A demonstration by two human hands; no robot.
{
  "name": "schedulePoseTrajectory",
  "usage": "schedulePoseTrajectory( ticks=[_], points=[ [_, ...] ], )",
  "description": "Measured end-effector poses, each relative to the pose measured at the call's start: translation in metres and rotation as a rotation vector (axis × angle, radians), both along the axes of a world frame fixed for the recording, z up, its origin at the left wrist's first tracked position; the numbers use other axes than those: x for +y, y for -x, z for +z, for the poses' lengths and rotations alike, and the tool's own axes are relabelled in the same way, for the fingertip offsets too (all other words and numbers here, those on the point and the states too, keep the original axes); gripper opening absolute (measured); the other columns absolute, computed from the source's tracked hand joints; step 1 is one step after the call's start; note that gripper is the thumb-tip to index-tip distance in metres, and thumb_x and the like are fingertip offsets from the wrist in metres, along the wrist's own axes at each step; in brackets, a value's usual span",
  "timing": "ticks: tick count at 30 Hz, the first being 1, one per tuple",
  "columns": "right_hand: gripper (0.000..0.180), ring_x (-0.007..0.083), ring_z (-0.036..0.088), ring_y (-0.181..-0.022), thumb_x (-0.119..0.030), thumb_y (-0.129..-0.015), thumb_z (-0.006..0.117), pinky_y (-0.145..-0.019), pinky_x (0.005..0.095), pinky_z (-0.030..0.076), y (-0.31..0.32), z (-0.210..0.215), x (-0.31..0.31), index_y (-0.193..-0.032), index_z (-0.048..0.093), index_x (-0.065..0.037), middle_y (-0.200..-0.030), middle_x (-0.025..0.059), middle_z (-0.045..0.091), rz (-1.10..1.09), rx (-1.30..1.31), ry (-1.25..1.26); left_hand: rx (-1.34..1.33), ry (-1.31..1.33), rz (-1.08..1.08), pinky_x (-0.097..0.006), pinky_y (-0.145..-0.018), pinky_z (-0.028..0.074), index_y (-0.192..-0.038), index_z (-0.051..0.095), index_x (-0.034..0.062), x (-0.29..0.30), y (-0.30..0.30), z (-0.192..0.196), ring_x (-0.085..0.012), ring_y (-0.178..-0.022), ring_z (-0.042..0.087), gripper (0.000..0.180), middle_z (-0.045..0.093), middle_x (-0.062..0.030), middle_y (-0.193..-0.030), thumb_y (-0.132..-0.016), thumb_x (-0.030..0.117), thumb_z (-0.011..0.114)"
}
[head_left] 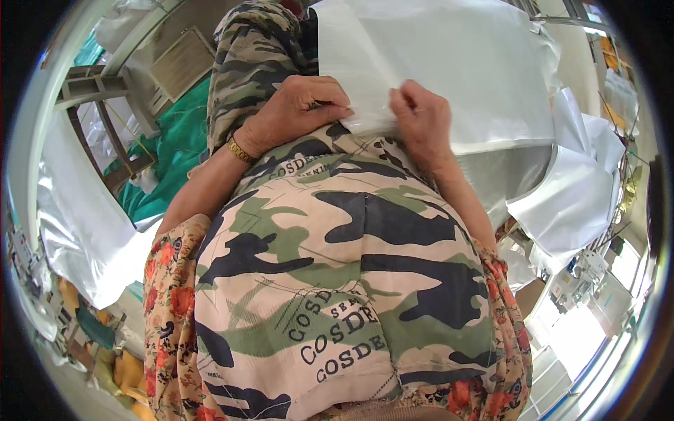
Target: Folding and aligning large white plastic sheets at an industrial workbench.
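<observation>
Centre top of frame: large white translucent woven-plastic sheet (pixel 449 63) lies across the lap, over the camouflage-print cloth apron (pixel 337 281) that fills the middle and lower frame.

Left hand (pixel 302 109), gold wristband (pixel 240 150) on the wrist, sits at the sheet's lower left corner, fingers curled and pinching the edge down against the camouflage cloth. Right hand (pixel 420 119) is just beside it at centre, thumb and fingertips nipping the same lower edge and lifting it slightly. The two hands are near each other, not touching.

Step in hand looks like separating or folding the sheet's edge. To do it well, by my reading: keep the left pinch firm as an anchor, work the right fingertips along the edge rather than tugging, and keep the edge flat so the slick material does not slide off the lap.

More white sheeting (pixel 583 189) hangs at right of frame. Green tarpaulin (pixel 175 147) and a wooden frame (pixel 105 119) sit at upper left, a silvery plastic bag (pixel 77 224) at left. Floral sleeves (pixel 165 295) show at lower left.
</observation>
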State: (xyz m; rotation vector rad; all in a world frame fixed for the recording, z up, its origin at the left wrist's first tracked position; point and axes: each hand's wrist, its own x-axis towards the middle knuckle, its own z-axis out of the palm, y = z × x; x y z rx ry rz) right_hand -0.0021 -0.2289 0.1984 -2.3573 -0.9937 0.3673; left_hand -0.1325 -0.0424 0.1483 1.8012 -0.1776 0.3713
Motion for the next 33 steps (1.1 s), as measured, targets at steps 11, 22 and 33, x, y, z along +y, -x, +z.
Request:
schedulePoseTrajectory(
  ticks=[11,22,33],
  points=[
    [0.020,0.0301,0.057,-0.104,-0.024,-0.084,0.068,-0.090,0.0421,0.045,-0.058,0.027,-0.075,-0.098,0.066,-0.010,-0.112,0.0091,0.062,0.114,-0.300,0.031,0.187,0.151,0.020,-0.027,-0.076,0.051,-0.111,0.059,0.0058,-0.006,0.008,0.008,-0.0139,-0.077,0.062,0.024,0.067,-0.0061,-0.092,-0.088,0.002,0.062],
    [0.011,0.0254,0.056,-0.088,-0.019,-0.081,0.068,-0.081,0.0387,0.041,-0.008,0.028,-0.006,-0.086,0.064,-0.009,-0.087,0.0057,0.059,0.557,-0.021,-0.116,0.130,0.094,-0.131,-0.032,-0.091,0.049,-0.111,0.066,0.0014,0.004,0.008,0.016,-0.0204,-0.104,0.061,0.024,0.065,-0.0114,-0.109,-0.087,0.003,0.062],
    [0.010,0.0274,0.056,-0.080,-0.015,-0.084,0.064,-0.076,0.0384,0.042,-0.005,0.023,-0.005,-0.084,0.059,-0.006,-0.081,0.0076,0.057,0.515,0.015,-0.126,0.241,0.277,-0.230,-0.025,-0.080,0.050,-0.098,0.071,-0.0001,0.010,0.003,0.005,-0.0123,-0.087,0.062,0.017,0.069,-0.0068,-0.096,-0.085,0.011,0.071]
  ],
)
